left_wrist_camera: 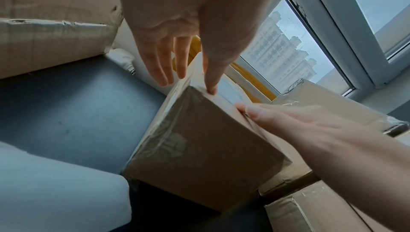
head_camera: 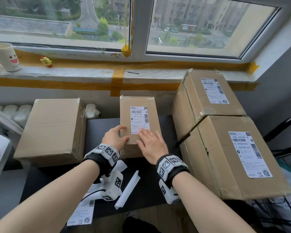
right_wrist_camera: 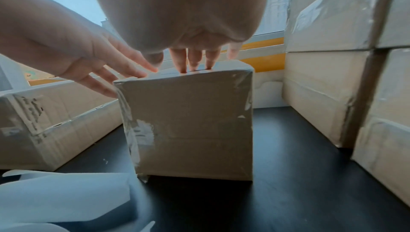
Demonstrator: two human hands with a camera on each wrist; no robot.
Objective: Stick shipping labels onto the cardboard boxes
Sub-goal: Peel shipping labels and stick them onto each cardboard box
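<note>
- Head view, item one: narrow brown cardboard box (head_camera: 138,121) at the middle of the black tabletop (head_camera: 99,128), near its far edge; white printed shipping label (head_camera: 139,119) stuck on its top face.
- Right hand (head_camera: 152,146): fingers straight and together, lying flat over the label's near edge.
- Left hand (head_camera: 113,137): fingers straight, thumb on the box's top near its left edge, gripping nothing.
- Large plain brown cardboard box (head_camera: 52,128) at the tabletop's left edge, unlabelled on top.
- Two stacked brown cardboard boxes (head_camera: 225,132) at the right edge, each labelled.
- Loose white backing strip (head_camera: 128,189) and spare printed label (head_camera: 82,211) near the front edge.
</note>
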